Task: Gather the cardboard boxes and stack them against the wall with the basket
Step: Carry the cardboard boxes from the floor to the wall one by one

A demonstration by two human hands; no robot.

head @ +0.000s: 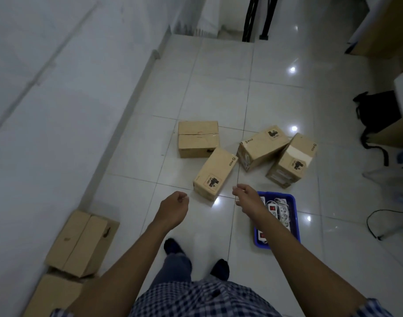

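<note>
Several cardboard boxes lie scattered on the white tiled floor ahead: a plain taped box point(198, 138), a nearer labelled box point(215, 173), and two more to the right point(262, 150) point(292, 160). A blue basket point(294, 216) with white power strips sits on the floor at the right. Two boxes rest against the left wall: one point(81, 243) and another point(56, 294) below it. My left hand point(174, 208) hovers just left of the nearest box, fingers loosely curled, holding nothing. My right hand point(247, 197) reaches out beside that box, over the basket's edge, also holding nothing.
A white wall point(58, 99) runs along the left. A black bag point(376, 115) and a cable point(383, 225) lie at the right near furniture. Black stand legs point(253, 24) rise at the far end. My feet point(196, 257) stand on the tiles.
</note>
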